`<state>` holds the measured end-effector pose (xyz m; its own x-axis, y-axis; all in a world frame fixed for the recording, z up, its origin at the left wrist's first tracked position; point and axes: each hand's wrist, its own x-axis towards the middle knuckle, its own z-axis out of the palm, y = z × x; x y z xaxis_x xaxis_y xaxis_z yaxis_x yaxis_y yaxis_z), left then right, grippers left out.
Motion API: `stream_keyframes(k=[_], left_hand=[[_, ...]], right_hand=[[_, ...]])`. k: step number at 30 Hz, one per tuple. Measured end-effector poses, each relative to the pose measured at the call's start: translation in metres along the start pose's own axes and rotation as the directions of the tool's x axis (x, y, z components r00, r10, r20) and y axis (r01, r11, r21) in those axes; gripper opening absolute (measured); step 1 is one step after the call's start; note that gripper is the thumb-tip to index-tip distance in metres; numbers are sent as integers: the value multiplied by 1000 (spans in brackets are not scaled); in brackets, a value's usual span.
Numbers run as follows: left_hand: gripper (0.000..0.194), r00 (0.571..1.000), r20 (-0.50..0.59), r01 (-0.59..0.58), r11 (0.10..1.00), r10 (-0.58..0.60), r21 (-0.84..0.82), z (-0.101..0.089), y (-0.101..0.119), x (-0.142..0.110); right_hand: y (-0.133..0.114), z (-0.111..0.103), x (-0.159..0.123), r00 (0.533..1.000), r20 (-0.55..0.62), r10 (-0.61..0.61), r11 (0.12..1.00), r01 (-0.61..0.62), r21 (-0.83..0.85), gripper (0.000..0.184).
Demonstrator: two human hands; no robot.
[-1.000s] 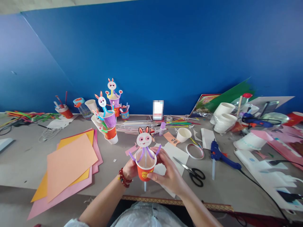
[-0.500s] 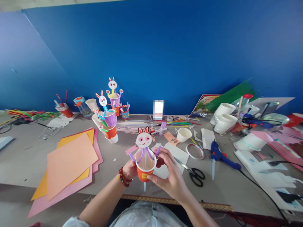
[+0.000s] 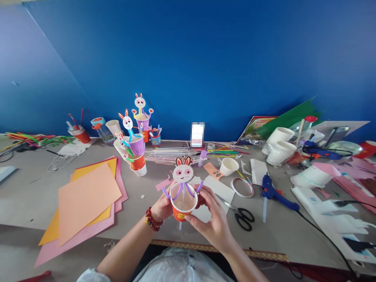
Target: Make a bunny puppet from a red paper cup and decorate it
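Note:
Both my hands hold an orange paper cup (image 3: 182, 209) over the near edge of the table. My left hand (image 3: 163, 207), with a red bead bracelet at the wrist, grips the cup's left side. My right hand (image 3: 212, 220) wraps round its right side, thumb on the front. A paper rabbit face (image 3: 182, 172) on a straw rises out of the cup, with purple straw arms bent over the rim. The straw's lower end pokes out under the cup.
Sheets of orange and pink paper (image 3: 85, 199) lie at the left. Finished rabbit cups (image 3: 135, 147) stand behind them. Black scissors (image 3: 241, 215), a blue glue gun (image 3: 272, 192) with its cable, a tape ring (image 3: 242, 187) and white cups (image 3: 279, 147) crowd the right.
The cup with the rabbit has shifted slightly right and tipped a little toward me, so its inside shows more. Both hands keep their grip.

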<state>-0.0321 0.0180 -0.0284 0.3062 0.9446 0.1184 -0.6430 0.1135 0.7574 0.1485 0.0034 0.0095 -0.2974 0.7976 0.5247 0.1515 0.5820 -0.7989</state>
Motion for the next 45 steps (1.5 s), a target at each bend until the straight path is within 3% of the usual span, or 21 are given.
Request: stream_keyframes(k=[5,11,17,22,29,37,45], left_hand=[[69,998,64,12,1000,-11,-24,0,2,2],[62,1000,-6,-8,998,7,-61,1,4,6],[61,993,55,105,992,-101,-68,-1,7,8],[61,992,56,119,992,-117,-48,2,9,8],[62,996,-27,81,995,-83,-51,7,4,9],[49,967,-252,-67,994,42,-91,6,-7,9],[38,961,-252,-115,993,114,12,15,3,10]], right_hand=[[3,2,-2,999,-38,5,1000,-5,-1,53],[14,2,-7,994,-109,2,987,-19,-159,53],[21,4,-10,993,-110,-33,982,13,-186,52],[22,4,-13,993,-114,-20,983,-2,-185,53],[25,7,-13,988,-146,-50,973,15,-231,56],[24,11,-12,975,-201,-94,959,35,-283,56],[25,15,-12,973,-227,-51,969,-7,-245,54]])
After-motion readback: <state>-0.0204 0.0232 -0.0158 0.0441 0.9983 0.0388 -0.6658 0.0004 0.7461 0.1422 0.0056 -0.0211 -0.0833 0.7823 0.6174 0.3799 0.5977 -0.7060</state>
